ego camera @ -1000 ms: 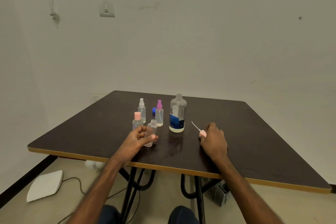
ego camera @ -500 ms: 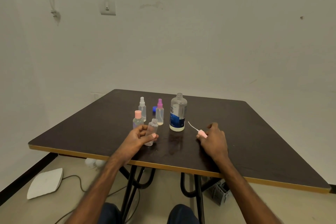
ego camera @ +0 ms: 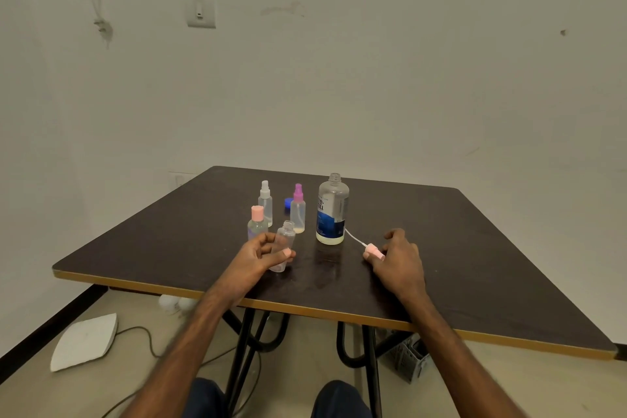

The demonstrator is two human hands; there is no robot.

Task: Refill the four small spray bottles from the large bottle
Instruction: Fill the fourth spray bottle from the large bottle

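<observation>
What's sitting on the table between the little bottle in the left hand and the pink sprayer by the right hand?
In the head view, mostly bare table; the large bottle stands just behind that stretch, uncapped.

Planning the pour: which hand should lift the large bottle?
Right. The right hand lies beside the uncapped large bottle, holding only the pink sprayer head; the left hand steadies the open small bottle.

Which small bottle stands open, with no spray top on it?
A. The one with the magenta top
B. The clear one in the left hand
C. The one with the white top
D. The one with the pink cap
B. The clear bottle held by the left hand shows a bare threaded neck, while its pink spray top with dip tube lies at the right hand.
</observation>
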